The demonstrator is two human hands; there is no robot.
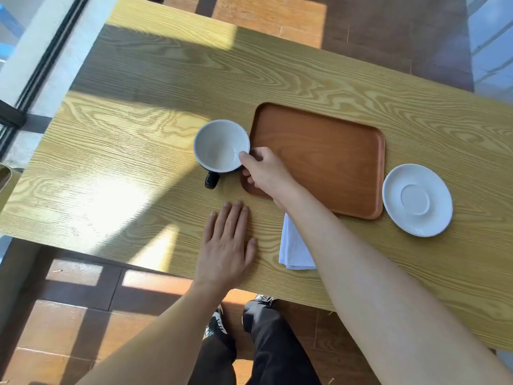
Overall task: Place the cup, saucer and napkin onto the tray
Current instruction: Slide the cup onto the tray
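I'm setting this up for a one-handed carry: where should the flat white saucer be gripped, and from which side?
Pinch the white round saucer at its raised rim, from its near or right edge. It lies flat on the wooden table, and its left edge sits close against the brown wooden tray, leaving little finger room there.

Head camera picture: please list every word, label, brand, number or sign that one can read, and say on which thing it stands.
None: no readable text shows anywhere in this view.
The cup, the saucer, the napkin and the tray are plain, with no print or mark visible.
The table shows only wood grain.
The shoes have a black-and-white pattern, too small to tell whether it holds a logo.
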